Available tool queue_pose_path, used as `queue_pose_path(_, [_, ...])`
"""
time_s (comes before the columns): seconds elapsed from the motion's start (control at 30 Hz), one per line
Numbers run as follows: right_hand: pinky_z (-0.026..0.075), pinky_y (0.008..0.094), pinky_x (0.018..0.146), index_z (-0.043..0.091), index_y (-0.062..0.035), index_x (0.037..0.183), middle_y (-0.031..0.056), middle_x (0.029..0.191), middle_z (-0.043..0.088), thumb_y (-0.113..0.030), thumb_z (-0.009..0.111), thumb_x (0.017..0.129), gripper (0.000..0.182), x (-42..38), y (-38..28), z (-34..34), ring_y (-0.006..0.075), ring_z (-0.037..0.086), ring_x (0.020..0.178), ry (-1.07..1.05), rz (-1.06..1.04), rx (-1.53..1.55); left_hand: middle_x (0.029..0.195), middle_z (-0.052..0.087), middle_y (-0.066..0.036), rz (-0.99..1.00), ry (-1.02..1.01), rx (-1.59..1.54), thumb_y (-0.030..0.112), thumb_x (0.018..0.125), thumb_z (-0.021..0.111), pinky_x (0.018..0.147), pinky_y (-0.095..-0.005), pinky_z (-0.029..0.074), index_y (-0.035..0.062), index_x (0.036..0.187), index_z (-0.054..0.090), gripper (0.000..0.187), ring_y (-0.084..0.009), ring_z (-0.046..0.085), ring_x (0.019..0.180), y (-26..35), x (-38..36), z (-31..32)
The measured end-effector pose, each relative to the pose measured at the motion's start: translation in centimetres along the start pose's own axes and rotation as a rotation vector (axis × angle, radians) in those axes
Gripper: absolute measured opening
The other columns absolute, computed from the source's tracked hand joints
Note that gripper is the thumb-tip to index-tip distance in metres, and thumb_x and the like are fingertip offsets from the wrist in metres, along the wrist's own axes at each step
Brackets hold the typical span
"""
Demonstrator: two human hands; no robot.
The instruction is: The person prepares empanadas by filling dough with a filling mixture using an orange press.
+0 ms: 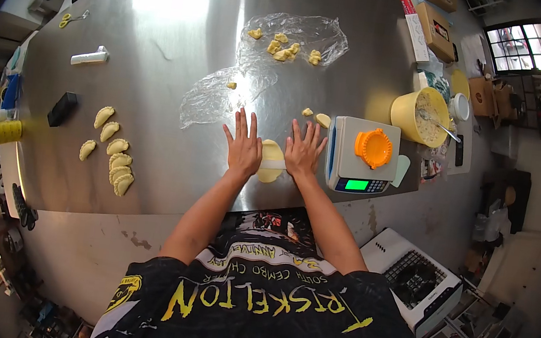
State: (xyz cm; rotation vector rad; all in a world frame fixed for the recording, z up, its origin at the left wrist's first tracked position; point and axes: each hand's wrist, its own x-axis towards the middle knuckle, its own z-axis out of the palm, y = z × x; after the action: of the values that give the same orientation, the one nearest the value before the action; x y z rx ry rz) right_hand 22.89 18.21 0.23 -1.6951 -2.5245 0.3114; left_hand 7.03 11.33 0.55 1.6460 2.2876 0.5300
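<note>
A flattened round of yellow dough (pixel 271 150) lies on the steel table in front of me. Across it runs a short white rolling pin (pixel 274 165), its ends hidden under my palms. My left hand (pixel 244 150) lies over the pin's left end, fingers stretched out and spread. Over the right end is my right hand (pixel 303 153), likewise flat with spread fingers. Just beyond the right fingertips are a small dough lump (pixel 307 112) and a slightly flattened dough piece (pixel 323 120). Another lump (pixel 231 85) rests on crumpled clear plastic (pixel 205 98) beyond my left hand.
Right of my hands, a digital scale (pixel 346 161) carries an orange dumpling mold (pixel 373 148). Behind it stands a yellow tub (pixel 399 114) of filling with a spoon. Several crimped dumplings (pixel 118 146) lie at left, near a black block (pixel 62 110). More dough pieces (pixel 285 50) sit on plastic farther back.
</note>
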Motion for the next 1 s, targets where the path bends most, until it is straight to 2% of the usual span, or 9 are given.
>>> queue_pose_path(0.07, [0.011,0.0622,0.118,0.042,-0.0201,0.149,0.0179,0.151,0.039,-0.033,0.049,0.097,0.054,0.4,0.1,-0.1,0.0388,0.022,0.147,0.059,-0.007,0.003,0.164,0.009,-0.025,-0.01,0.011,-0.002,0.021,0.095,0.047,0.116,-0.0666,0.003,0.0016,0.156,0.021,0.069,-0.0381,0.006,0.153,0.2,0.4,0.0])
queue_pose_path(0.23, [0.029,0.0527,0.105,0.061,-0.0144,0.125,0.0093,0.126,0.054,-0.025,0.056,0.093,0.034,1.1,-0.2,-0.4,0.0288,0.043,0.127,0.174,-0.015,0.101,0.164,0.012,-0.023,0.037,0.085,0.031,0.019,0.095,0.048,0.116,-0.067,0.003,0.003,0.156,0.021,0.069,-0.0367,0.01,0.153,0.0,1.0,0.0])
queue_pose_path(0.37, [0.031,0.052,0.102,0.063,-0.014,0.121,0.0074,0.123,0.056,-0.025,0.058,0.093,0.031,1.3,0.3,-0.5,0.0281,0.046,0.122,0.151,-0.033,0.142,0.163,0.013,-0.023,-0.006,0.122,0.021,0.017,0.094,0.05,0.116,-0.0671,0.003,0.0032,0.156,0.022,0.069,-0.0364,0.012,0.152,0.1,1.0,0.0])
queue_pose_path(0.47, [0.031,0.0521,0.104,0.064,-0.0136,0.117,0.0059,0.125,0.057,-0.024,0.058,0.092,0.027,1.0,0.8,-1.0,0.0291,0.045,0.127,0.103,-0.163,0.296,0.163,0.013,-0.023,-0.034,0.136,0.035,0.017,0.094,0.051,0.116,-0.0674,0.003,0.0032,0.156,0.022,0.069,-0.0368,0.012,0.152,0.0,1.5,0.3])
queue_pose_path(0.57, [0.027,0.056,0.11,0.059,-0.0147,0.129,0.0107,0.138,0.053,-0.027,0.053,0.096,0.035,-1.7,0.3,-1.7,0.0318,0.036,0.14,0.035,-0.272,0.255,0.163,0.016,-0.023,-0.063,0.132,0.065,0.016,0.094,0.05,0.116,-0.067,0.004,0.0024,0.155,0.024,0.068,-0.0361,0.013,0.152,-0.2,1.2,0.5])
queue_pose_path(0.63, [0.018,0.0632,0.115,0.047,-0.0185,0.145,0.0166,0.15,0.043,-0.032,0.047,0.1,0.047,-2.4,-0.2,-0.7,0.0346,0.022,0.15,0.014,-0.307,0.04,0.162,0.018,-0.023,-0.055,0.14,0.078,0.015,0.094,0.05,0.116,-0.0664,0.004,0.0017,0.155,0.025,0.067,-0.0352,0.014,0.152,0.0,1.3,0.4])
queue_pose_path(0.67, [0.018,0.0632,0.115,0.047,-0.0185,0.145,0.0166,0.15,0.043,-0.032,0.047,0.1,0.047,-2.4,-0.2,-0.5,0.0346,0.022,0.15,0.012,-0.304,0.04,0.162,0.02,-0.022,0.007,0.152,0.062,0.015,0.094,0.05,0.117,-0.065,0.005,0.0006,0.154,0.028,0.065,-0.0338,0.016,0.152,0.0,1.0,0.3])
queue_pose_path(0.73, [0.01,0.068,0.116,0.034,-0.0233,0.154,0.0209,0.155,0.035,-0.036,0.041,0.102,0.054,-2.0,-0.3,-0.2,0.0371,0.016,0.151,-0.034,-0.272,-0.004,0.161,0.023,-0.021,0.071,0.167,0.048,0.015,0.094,0.05,0.118,-0.0636,0.005,-0.0006,0.152,0.03,0.063,-0.0324,0.017,0.152,0.0,0.6,0.0])
queue_pose_path(1.0, [0.013,0.0692,0.115,0.033,-0.0261,0.155,0.0216,0.155,0.035,-0.033,0.043,0.101,0.056,-1.4,-0.7,-0.1,0.0398,0.018,0.15,-0.041,-0.26,-0.022,0.161,0.023,-0.022,0.064,-0.053,0.055,0.03,0.098,0.046,0.12,-0.0577,0.009,-0.0068,0.149,0.033,0.064,-0.0338,0.018,0.152,1.0,-3.2,1.2])
